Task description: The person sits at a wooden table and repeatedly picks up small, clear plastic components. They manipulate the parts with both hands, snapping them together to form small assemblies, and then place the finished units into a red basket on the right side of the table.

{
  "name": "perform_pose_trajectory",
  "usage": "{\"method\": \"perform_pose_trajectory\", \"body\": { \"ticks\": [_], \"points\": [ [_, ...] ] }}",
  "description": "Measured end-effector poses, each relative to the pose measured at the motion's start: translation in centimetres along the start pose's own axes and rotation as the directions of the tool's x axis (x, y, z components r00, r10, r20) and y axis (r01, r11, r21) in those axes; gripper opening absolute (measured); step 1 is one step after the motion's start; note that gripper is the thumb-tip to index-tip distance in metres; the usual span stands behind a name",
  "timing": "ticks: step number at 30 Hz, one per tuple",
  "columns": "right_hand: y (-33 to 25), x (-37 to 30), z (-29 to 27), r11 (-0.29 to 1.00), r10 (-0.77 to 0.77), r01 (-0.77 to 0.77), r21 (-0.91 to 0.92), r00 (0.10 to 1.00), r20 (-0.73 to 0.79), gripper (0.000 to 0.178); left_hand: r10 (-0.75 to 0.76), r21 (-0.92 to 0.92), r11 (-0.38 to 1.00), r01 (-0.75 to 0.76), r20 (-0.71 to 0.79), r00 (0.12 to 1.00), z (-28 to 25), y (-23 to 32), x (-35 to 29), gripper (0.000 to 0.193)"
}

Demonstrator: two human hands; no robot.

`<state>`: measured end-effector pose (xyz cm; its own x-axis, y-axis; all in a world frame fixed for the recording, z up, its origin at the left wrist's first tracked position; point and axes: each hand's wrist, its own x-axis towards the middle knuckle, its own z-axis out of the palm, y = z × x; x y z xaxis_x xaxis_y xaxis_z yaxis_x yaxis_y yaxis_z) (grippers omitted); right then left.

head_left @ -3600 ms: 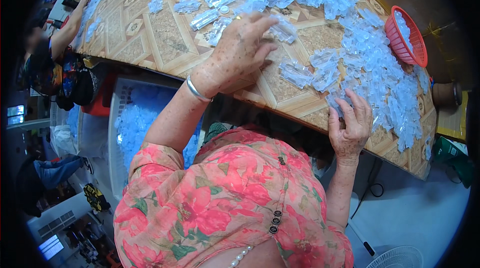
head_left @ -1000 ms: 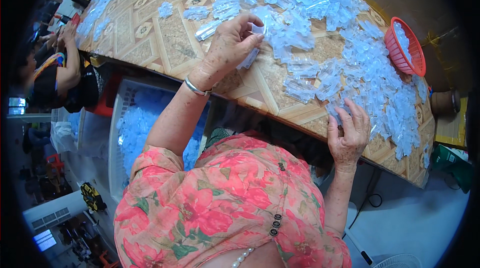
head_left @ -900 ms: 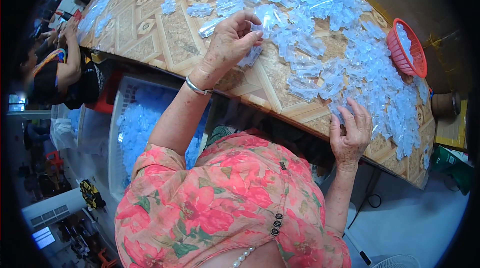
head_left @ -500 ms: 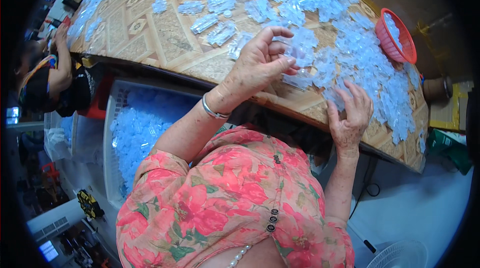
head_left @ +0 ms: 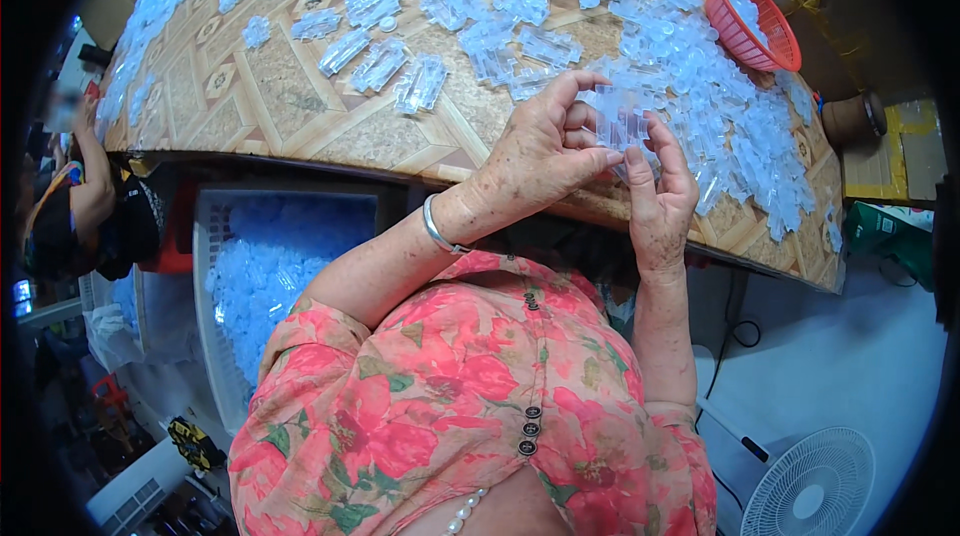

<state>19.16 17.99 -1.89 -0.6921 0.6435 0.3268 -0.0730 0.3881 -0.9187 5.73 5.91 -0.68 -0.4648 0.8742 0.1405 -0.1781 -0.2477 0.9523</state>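
A clear plastic piece (head_left: 619,120), flat and roughly rectangular, is held up over the near edge of the table. My left hand (head_left: 545,141) grips it from the left between thumb and bent fingers. From the right, my right hand (head_left: 662,186) pinches its other side with thumb and fingers. Just beyond my hands lie loose clear plastic pieces (head_left: 550,46) of the same look. One such piece (head_left: 420,83) rests apart, to the left of the heap.
A red plastic basket (head_left: 755,31) with clear parts in it stands at the far right. Below the table's left edge sits a white crate (head_left: 205,266) full of clear pieces. A co-worker's arm (head_left: 95,166) shows at far left; a white fan (head_left: 808,501) stands lower right.
My right hand has come up and left to meet my left hand, and both now hold the clear piece. Another clear piece now lies at the left of the heap. The view has shifted slightly.
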Motion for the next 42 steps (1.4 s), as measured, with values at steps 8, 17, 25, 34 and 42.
{"method": "perform_pose_trajectory", "body": {
  "ticks": [8,17,25,34,42],
  "points": [
    [-0.5,0.4,0.1,0.987,-0.082,0.088,-0.132,0.995,0.054,0.042,-0.065,0.007,0.998,0.065,0.002,0.998,-0.5,0.6,0.1,0.059],
    [-1.2,1.6,-0.5,0.949,-0.183,0.204,-0.241,0.977,0.105,0.046,0.484,0.795,0.603,-0.07,-0.294,0.824,-8.7,3.9,1.9,0.062],
    [-3.0,3.6,2.1,0.804,-0.305,0.431,-0.409,0.89,0.338,0.041,0.519,0.97,0.233,0.062,-0.178,0.836,-11.9,5.3,-3.5,0.047],
    [-2.8,7.7,9.3,0.536,-0.379,0.584,-0.609,0.812,0.444,0.047,0.49,0.99,0.107,0.089,-0.131,0.862,-10.9,4.0,-6.1,0.051],
    [-1.8,8.1,11.0,0.529,-0.332,0.623,-0.576,0.777,0.535,0.048,0.447,0.974,0.224,0.034,-0.134,0.885,-11.7,3.5,-6.9,0.04]
  ]
}}
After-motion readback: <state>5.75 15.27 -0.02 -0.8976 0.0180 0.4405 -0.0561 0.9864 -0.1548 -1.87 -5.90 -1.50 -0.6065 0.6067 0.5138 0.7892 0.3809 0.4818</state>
